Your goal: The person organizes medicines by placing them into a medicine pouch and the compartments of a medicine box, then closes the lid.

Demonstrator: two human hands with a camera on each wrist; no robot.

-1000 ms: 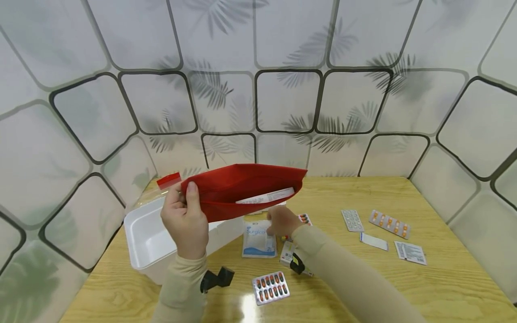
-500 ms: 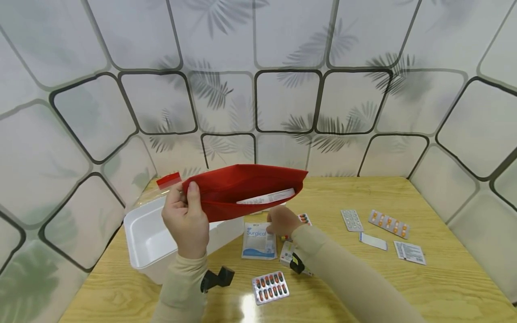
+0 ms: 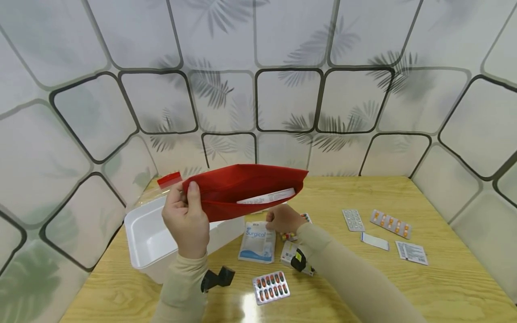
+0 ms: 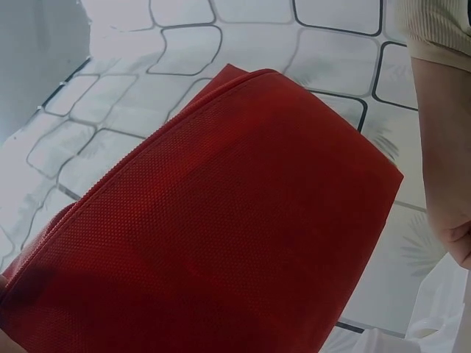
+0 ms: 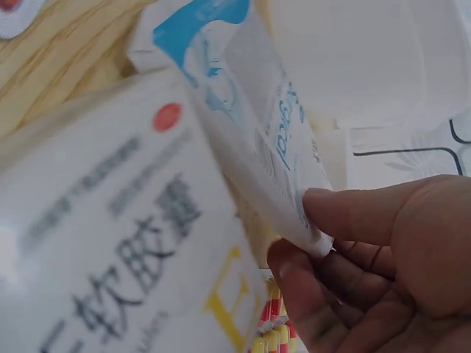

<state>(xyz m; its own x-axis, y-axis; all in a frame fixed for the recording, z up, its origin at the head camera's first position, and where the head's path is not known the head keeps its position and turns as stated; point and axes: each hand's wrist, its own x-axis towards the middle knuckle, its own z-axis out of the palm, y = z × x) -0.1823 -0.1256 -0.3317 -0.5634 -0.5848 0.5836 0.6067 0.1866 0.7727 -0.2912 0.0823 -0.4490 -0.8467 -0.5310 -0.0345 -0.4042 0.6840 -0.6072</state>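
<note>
My left hand (image 3: 186,224) grips the left end of a red zippered pouch (image 3: 238,181), thumb on its near side. The pouch is held above the table with its mouth gaping, and a white printed box (image 3: 270,196) lies inside. Its red fabric fills much of the left wrist view. Below the pouch, my right hand (image 3: 284,218) pinches the top corner of a white and blue packet marked "Surgical" (image 3: 253,246). Thumb and forefinger meet on the packet (image 5: 257,125) in the right wrist view, where it stands tilted beside a white medicine box (image 5: 110,235).
A white plastic bin (image 3: 147,240) stands at left, with a clear bag with a red strip (image 3: 169,180) behind it. A capsule blister pack (image 3: 271,288) lies in front. Further blister packs (image 3: 391,223) and sachets (image 3: 412,252) lie at right. A patterned curtain (image 3: 282,98) surrounds the table.
The right hand has drawn the surgical packet slightly, so its lower edge has swung a little left and toward the front. The left hand and pouch have hardly moved.
</note>
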